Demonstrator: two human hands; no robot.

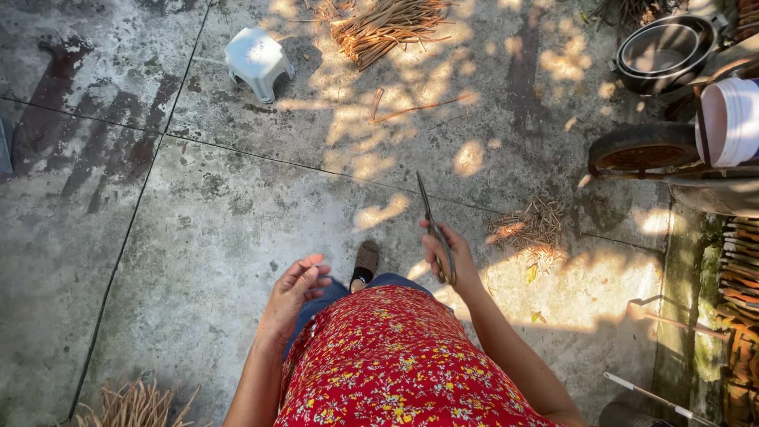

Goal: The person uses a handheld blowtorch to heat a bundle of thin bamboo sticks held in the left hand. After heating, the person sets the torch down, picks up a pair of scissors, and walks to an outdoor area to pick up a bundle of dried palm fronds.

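I stand on a concrete yard floor, looking down past a red flowered garment. My right hand (449,255) grips the handle of a long thin knife (428,209) whose dark blade points up and away from me. My left hand (294,294) hangs loose at my side with its fingers slightly curled and nothing in it. One foot in a dark sandal (365,261) shows between the two hands.
A small white plastic stool (257,62) stands far ahead on the left. A heap of cut sticks (387,28) lies beyond it, a smaller pile (534,229) on the right, another (134,405) at lower left. Metal basins (664,51), a white bucket (731,120) and a wheel (642,149) crowd the right edge.
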